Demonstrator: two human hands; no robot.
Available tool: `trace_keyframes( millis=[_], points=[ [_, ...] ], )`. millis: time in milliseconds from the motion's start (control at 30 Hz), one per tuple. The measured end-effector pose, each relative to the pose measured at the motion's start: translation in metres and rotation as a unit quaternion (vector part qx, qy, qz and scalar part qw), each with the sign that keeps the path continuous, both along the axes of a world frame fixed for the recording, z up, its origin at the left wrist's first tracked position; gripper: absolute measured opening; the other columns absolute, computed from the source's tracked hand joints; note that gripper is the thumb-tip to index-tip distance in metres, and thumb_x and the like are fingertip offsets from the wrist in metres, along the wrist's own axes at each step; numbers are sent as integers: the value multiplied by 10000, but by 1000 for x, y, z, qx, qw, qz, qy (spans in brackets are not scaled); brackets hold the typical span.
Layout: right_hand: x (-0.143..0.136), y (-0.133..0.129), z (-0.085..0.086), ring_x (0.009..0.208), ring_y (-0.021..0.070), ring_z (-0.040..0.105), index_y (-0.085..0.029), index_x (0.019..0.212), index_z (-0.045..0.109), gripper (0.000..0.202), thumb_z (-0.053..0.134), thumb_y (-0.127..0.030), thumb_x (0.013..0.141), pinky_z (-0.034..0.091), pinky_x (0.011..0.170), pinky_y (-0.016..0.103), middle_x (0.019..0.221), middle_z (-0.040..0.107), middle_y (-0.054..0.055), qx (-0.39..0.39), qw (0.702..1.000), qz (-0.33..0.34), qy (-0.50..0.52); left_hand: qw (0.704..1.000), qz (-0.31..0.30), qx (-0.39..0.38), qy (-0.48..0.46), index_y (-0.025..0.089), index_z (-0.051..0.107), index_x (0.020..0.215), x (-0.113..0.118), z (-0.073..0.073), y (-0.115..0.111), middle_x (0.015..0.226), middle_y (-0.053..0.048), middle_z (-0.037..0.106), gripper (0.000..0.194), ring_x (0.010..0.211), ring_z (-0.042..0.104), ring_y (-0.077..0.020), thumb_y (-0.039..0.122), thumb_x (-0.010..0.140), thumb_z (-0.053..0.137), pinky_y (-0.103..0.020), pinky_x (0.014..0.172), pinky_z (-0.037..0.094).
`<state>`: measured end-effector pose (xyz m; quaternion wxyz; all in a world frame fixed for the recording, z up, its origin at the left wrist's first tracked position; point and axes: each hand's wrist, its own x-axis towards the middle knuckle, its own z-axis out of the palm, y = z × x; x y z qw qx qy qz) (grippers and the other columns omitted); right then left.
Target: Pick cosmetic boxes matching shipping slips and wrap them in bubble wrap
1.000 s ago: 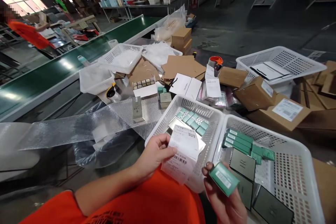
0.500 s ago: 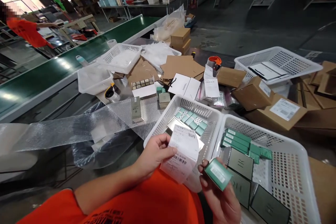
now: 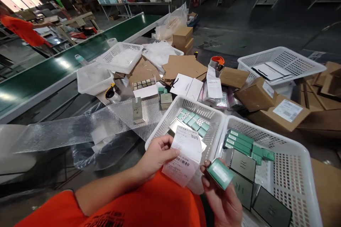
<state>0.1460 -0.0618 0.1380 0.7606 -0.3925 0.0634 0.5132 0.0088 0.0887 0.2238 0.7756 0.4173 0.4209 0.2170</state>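
My left hand (image 3: 157,154) pinches a printed paper slip (image 3: 183,152) between thumb and fingers, and the slip bends over the left white basket (image 3: 218,127). Small green boxes (image 3: 195,122) lie in that basket behind the paper. In my right hand (image 3: 222,197) is a small green box (image 3: 220,173) with a white label facing up, held at the front edge of the right basket (image 3: 295,152). Grey-green boxes (image 3: 243,165) and several long green boxes (image 3: 239,142) fill part of this right basket.
Bubble wrap (image 3: 112,120) stretches to the left, with an upright grey-green box (image 3: 137,110) on it. A white paper bag (image 3: 186,87), brown cartons (image 3: 285,113) and a tape dispenser (image 3: 113,94) lie around. Beyond runs a green conveyor (image 3: 66,60); a person in orange (image 3: 23,30) stands past it.
The green box in my right hand has shifted slightly up and left. My left hand keeps the paper slip almost where it was. The person beyond the conveyor has moved left in view.
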Motion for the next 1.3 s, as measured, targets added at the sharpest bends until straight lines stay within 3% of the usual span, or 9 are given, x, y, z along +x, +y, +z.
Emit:
trace_keyframes(
  millis=[167,733,1300],
  points=[
    [-2,2,3,817,236,636,-348,1021,684,479,835,-503,594,457,564,296,967,701,60,31,999,21,-23,1000,-8,15,14,142,641,694,-2,0,1,653,8,634,223,613,531,-114,266,607,805,-225,606,401],
    [-3,3,4,819,215,609,-342,1077,657,504,817,-501,627,445,589,296,979,680,61,40,998,48,-21,1000,-20,11,12,141,636,708,-4,-1,1,666,3,645,214,625,545,-116,260,631,797,-228,621,414],
    [2,6,4,793,245,646,-338,987,693,497,855,-509,549,475,577,326,936,705,62,3,1000,23,-21,1000,-12,-4,13,148,624,665,2,1,0,640,10,620,254,607,535,-121,284,577,819,-240,609,400]
  ],
)
